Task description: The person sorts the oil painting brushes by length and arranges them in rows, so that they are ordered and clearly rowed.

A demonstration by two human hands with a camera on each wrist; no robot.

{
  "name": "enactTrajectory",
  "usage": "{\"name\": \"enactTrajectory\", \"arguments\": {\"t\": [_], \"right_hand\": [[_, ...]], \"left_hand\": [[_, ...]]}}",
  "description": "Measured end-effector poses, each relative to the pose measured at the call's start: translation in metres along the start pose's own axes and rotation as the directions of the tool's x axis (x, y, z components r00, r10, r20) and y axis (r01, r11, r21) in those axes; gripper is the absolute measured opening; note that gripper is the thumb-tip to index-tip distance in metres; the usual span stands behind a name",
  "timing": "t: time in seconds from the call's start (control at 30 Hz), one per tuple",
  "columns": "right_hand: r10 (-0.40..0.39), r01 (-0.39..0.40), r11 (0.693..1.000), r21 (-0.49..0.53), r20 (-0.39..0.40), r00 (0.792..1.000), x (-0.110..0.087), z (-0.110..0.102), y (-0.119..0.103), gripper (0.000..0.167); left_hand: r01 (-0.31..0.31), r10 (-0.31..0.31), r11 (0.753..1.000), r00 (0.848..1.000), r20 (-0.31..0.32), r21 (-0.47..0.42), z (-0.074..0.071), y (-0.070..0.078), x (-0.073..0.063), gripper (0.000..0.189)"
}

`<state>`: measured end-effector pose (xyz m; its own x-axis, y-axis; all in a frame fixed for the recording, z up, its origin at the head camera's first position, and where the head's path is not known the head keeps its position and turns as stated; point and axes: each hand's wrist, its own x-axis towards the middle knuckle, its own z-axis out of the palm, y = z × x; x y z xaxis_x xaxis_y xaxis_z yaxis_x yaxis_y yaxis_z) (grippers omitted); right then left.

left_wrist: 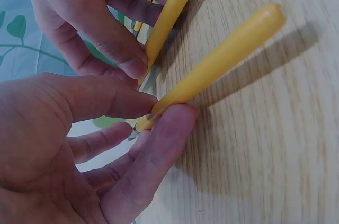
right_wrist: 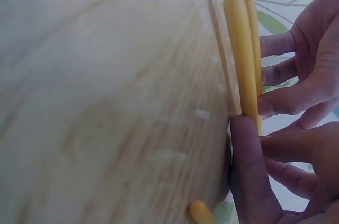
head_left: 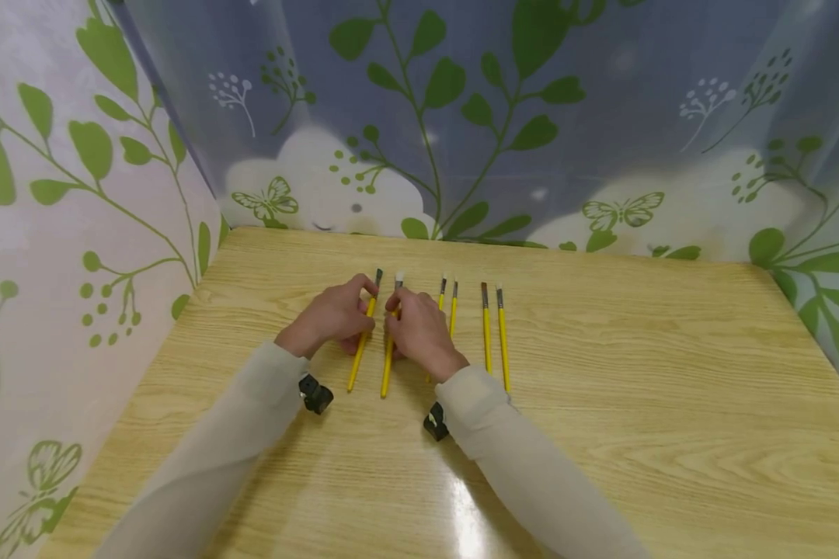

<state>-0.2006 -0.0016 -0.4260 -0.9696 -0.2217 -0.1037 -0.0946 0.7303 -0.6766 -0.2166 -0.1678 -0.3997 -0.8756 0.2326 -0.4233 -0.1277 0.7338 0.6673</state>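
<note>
My left hand [head_left: 335,317] pinches a yellow-handled paintbrush [head_left: 356,363] with a dark bristle tip between thumb and fingers. Beside it, my right hand [head_left: 419,326] pinches a second paintbrush [head_left: 386,376], this one with white bristles. Both brushes point away from me and stand slightly apart. In the left wrist view, the left hand's brush handle [left_wrist: 228,57] rises off the wood, its shadow next to it. The right wrist view shows the thumb and a finger of the right hand [right_wrist: 286,176] on its brush handle [right_wrist: 241,49].
To the right lie two thin paintbrushes [head_left: 454,299], partly hidden by the right hand, then a pair of brushes with a brown-tipped one [head_left: 486,326] and a pale-tipped one [head_left: 503,330]. The wood-grain table [head_left: 636,388] meets a leaf-patterned curtain [head_left: 461,155] at the back.
</note>
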Motion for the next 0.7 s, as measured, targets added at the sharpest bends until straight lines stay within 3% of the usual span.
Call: {"name": "enactTrajectory", "arguments": {"t": [0.7], "right_hand": [[-0.058,0.057,0.997,-0.051,-0.017,0.998,0.0010,0.0032,0.0017,0.014]], "left_hand": [[0.009,-0.009,1.000,1.000,-0.020,0.011,0.0058,-0.0003,0.0055,0.060]]}}
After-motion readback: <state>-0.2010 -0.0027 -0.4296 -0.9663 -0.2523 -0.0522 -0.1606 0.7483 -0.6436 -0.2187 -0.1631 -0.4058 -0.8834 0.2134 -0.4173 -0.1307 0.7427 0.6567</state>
